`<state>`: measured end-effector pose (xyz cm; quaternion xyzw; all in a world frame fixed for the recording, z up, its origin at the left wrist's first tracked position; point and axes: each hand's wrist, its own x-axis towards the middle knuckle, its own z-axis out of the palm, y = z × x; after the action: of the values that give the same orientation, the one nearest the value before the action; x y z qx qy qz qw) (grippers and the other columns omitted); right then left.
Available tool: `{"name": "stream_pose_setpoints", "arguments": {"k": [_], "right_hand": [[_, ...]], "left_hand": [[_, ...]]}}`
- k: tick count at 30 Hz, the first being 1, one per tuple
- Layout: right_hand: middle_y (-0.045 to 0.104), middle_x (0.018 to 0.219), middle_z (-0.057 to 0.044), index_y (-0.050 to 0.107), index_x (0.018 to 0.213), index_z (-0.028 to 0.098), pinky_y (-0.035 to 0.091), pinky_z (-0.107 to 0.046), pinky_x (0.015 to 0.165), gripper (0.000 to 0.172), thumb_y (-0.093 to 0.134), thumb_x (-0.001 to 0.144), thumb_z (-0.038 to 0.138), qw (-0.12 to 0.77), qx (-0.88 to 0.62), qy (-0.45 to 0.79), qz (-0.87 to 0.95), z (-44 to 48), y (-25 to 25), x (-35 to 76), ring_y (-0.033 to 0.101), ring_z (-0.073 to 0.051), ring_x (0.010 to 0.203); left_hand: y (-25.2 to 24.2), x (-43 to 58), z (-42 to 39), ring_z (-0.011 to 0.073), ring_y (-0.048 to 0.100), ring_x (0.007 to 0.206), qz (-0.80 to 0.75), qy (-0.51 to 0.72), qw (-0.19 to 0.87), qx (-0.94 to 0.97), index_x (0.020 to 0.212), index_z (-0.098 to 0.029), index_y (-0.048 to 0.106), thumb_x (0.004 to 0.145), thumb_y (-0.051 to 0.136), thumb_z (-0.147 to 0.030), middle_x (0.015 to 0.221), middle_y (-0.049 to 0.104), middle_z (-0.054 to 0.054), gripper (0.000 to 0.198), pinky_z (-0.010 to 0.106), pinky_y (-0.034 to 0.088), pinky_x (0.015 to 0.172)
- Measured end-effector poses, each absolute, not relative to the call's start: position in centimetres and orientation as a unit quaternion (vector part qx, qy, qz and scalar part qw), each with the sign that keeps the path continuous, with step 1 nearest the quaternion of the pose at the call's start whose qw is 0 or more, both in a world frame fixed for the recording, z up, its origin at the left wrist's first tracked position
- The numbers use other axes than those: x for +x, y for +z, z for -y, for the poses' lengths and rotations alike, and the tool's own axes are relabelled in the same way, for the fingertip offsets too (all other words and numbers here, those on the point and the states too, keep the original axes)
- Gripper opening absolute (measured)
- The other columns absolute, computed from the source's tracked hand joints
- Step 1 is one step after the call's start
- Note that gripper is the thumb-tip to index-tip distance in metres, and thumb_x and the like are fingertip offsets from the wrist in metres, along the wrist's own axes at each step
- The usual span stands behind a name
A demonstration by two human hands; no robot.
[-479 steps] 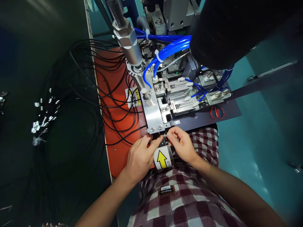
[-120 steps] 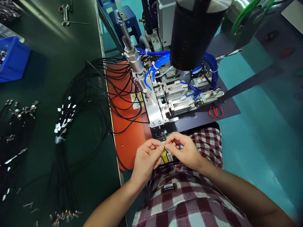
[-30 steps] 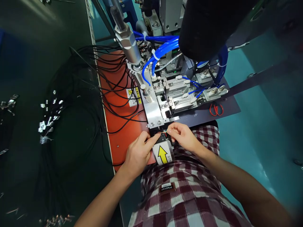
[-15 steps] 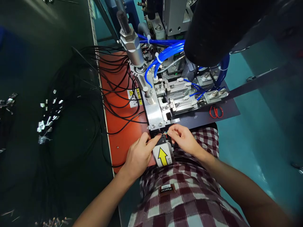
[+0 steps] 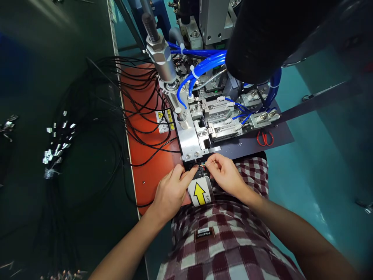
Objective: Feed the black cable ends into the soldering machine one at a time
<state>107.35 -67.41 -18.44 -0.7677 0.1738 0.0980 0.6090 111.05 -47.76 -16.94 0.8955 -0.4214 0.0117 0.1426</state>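
Note:
My right hand pinches thin coloured wires between thumb and forefinger at the front of the machine. From the left, my left hand reaches in with its fingers curled. Its forefinger and thumb tips press at the inner end of the same wires, on a dark fixture. A black cable runs in under the left palm, and its grip there is partly hidden. Just below the fingertips is a white plate with a yellow arrow.
Behind my hands stands a metal press machine with blue air tubes. Red-handled scissors lie on the grey plate at right. Several black cables cross the orange board. A bundle with shiny metal ends lies left.
My right fingers have shifted very slightly left at the wires. My left hand stays almost in place. The whole view has moved a little.

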Motion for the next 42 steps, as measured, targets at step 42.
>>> {"name": "stream_pose_setpoints", "arguments": {"k": [42], "right_hand": [[0.06, 0.074, -0.002, 0.061, 0.081, 0.018, 0.042, -0.026, 0.058, 0.011, 0.057, 0.087, 0.026, 0.554, -0.822, -0.011, -0.13, 67.23, -18.33, 107.27, 0.052, -0.013, 0.061]], "left_hand": [[-16.89, 111.4, 47.87, 0.0157, 0.047, 0.067, 0.466, 0.054, 0.067, 0.881, 0.124, -0.018, 0.058, 0.095, 0.04, -0.013, 0.075, 0.05, 0.003, 0.034, 0.026, 0.034, 0.055]]}}
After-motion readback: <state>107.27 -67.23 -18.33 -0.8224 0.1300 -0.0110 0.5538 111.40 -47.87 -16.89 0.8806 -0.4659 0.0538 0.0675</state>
